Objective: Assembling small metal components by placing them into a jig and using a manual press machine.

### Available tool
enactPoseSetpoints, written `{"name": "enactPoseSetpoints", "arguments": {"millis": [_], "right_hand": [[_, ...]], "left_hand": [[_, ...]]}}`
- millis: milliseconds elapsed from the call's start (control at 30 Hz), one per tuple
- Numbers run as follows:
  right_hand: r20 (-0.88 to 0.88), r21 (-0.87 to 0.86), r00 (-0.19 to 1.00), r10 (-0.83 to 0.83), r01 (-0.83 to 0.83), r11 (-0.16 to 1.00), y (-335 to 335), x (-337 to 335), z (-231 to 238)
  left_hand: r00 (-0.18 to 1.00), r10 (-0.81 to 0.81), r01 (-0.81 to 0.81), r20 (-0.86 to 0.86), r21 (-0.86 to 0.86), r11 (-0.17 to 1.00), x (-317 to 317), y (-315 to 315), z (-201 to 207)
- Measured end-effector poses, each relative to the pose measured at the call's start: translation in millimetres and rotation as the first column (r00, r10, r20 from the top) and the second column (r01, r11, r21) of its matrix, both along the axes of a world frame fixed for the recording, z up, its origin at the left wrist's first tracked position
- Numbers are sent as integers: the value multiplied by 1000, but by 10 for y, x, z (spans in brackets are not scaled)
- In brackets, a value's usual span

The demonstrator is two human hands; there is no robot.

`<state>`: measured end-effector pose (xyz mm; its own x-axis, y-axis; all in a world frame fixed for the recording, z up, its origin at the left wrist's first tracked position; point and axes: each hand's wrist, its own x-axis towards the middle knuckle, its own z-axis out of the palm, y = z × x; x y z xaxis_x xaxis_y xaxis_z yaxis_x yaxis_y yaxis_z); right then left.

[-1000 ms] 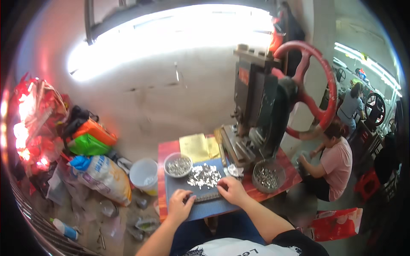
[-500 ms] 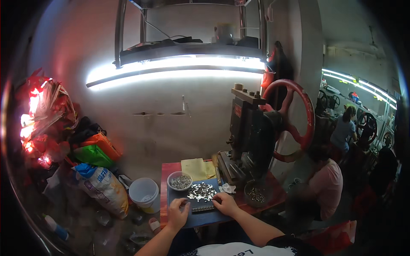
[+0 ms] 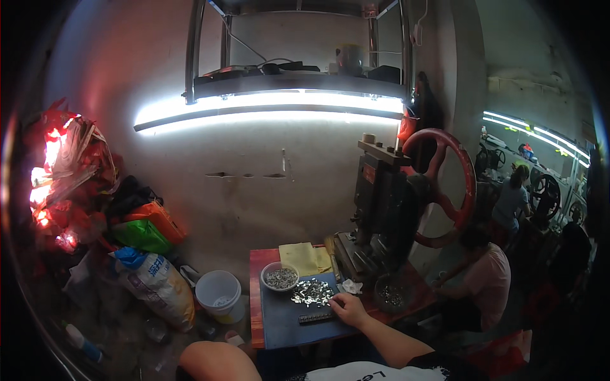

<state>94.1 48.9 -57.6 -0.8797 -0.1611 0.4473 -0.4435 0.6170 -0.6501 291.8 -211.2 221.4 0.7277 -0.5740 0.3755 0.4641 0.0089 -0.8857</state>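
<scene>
My right hand (image 3: pixel 348 309) is over the blue mat (image 3: pixel 279 327), with thumb and fingers pinched together at the right edge of a pile of small shiny metal pieces (image 3: pixel 312 293). Whatever the fingertips hold is too small to make out. Just left of that hand lies a short dark slotted bar (image 3: pixel 316 317). A round white bowl (image 3: pixel 280 265) filled with similar small pieces stands behind the bar, at the mat's far left. Of my left arm, only a bare bent part (image 3: pixel 218 363) shows at the lower edge; the left hand is out of sight.
A dark press (image 3: pixel 384 209) with a big red handwheel (image 3: pixel 468 184) stands on the red table's right. Nearby are a dark bowl of pieces (image 3: pixel 391 295), a brush (image 3: pixel 330 251) and yellow cloth (image 3: pixel 305 259). A white bucket (image 3: pixel 219 289) is left; a seated person (image 3: pixel 486 279) is right.
My left hand has left the mat and gone out of view, its arm drawn back toward me. The right hand stays by the pile. The whole view has shifted slightly.
</scene>
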Motion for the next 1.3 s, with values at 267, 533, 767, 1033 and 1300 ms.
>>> {"name": "enactPoseSetpoints", "arguments": {"millis": [267,533,767,1033,1300], "right_hand": [[-5,-65,1000,27,-27,998,-134,-99,343],[-676,205,681,283,-195,959,-975,-675,2836],[-967,242,115,226,152,958,-1781,-1393,4713],[-924,348,361,125,664,662,-2363,-1852,5529],[-875,405,485,9,720,564,-2500,-1974,5565]], "left_hand": [[975,-164,187,152,-153,970,-131,-43,-228],[944,-111,165,311,-155,974,-297,-146,-510],[963,-132,132,236,17,991,-445,-269,-451],[944,-171,192,283,-49,980,-575,-504,-515],[912,-106,117,396,-5,993,-575,-761,-718]]}}
